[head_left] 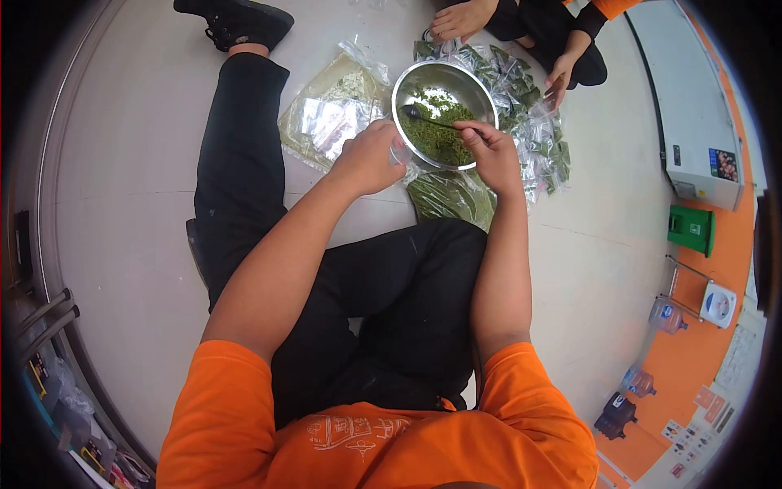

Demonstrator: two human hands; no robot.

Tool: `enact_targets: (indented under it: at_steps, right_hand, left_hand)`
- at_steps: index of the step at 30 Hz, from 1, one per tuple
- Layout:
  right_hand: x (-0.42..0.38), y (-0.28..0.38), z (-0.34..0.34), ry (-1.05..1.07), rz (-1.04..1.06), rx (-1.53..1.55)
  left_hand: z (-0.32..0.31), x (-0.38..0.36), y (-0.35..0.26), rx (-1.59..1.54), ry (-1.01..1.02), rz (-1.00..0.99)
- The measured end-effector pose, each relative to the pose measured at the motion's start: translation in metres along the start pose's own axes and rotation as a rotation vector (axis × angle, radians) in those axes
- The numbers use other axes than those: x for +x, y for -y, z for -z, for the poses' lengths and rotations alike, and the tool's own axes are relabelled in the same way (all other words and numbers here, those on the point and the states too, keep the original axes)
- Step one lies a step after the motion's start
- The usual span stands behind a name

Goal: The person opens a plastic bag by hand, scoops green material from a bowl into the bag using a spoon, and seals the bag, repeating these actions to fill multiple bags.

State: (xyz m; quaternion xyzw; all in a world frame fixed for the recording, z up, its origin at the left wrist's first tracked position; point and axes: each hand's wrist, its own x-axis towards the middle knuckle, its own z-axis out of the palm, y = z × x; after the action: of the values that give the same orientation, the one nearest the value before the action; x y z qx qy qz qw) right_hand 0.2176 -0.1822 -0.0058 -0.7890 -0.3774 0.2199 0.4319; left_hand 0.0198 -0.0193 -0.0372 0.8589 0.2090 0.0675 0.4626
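Observation:
My right hand (494,155) grips the handle of a black spoon (436,121), whose bowl end is over the green chopped leaves (444,140) in a steel mixing bowl (397,114). Beside the bowl's near left rim, my left hand (371,159) is closed around a small clear plastic bag (399,152), mostly hidden by the fingers. A large clear bag (330,110) with greenish contents lies flat left of the bowl. Another bag, packed with green leaves (452,200), lies between the bowl and my knee.
Several small filled plastic bags (538,151) lie right of the bowl. Across from me sits another person, one hand (460,20) near the bowl's far side, the other (560,80) by the small bags. A white chest freezer (692,106) and green bin (691,230) stand at the right.

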Motion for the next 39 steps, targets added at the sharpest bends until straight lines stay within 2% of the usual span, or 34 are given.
enact_targets:
  at_steps: [2,5,6,9,13,20,24,29,31,39]
  right_hand:
    - [-0.008,0.006,0.008,-0.013,-0.088,-0.028]
    - [-0.012,0.012,0.006,-0.105,-0.103,-0.07]
    - [-0.011,0.017,0.003,-0.119,-0.18,-0.084]
    - [-0.001,0.019,-0.009,-0.213,-0.29,0.216]
    - [0.007,-0.007,0.0,-0.337,-0.39,0.361]
    - [0.015,-0.049,0.011,-0.392,-0.628,0.738]
    - [0.011,-0.071,0.023,-0.432,-0.699,0.936]
    - [0.002,-0.058,0.044,-0.582,-0.578,1.132]
    - [-0.003,-0.047,0.051,-0.673,-0.512,1.177]
    - [-0.015,0.002,0.055,-0.801,-0.288,1.012]
  left_hand:
    - [-0.002,0.0,0.0,-0.009,0.003,-0.008]
    - [-0.004,0.0,-0.001,-0.03,0.006,0.004]
    - [-0.005,0.001,0.0,-0.023,0.007,-0.005]
    - [-0.006,0.002,0.002,-0.024,0.023,-0.008]
    - [-0.004,0.002,0.003,-0.045,0.008,-0.017]
    - [-0.001,0.004,0.0,-0.013,0.01,0.007]
    - [0.004,0.008,-0.01,0.007,-0.081,0.082]
    - [0.007,0.047,-0.033,-0.085,-0.17,0.083]
    - [0.004,0.072,-0.039,-0.021,-0.125,0.095]
    - [-0.012,0.129,-0.054,0.023,-0.046,0.073]
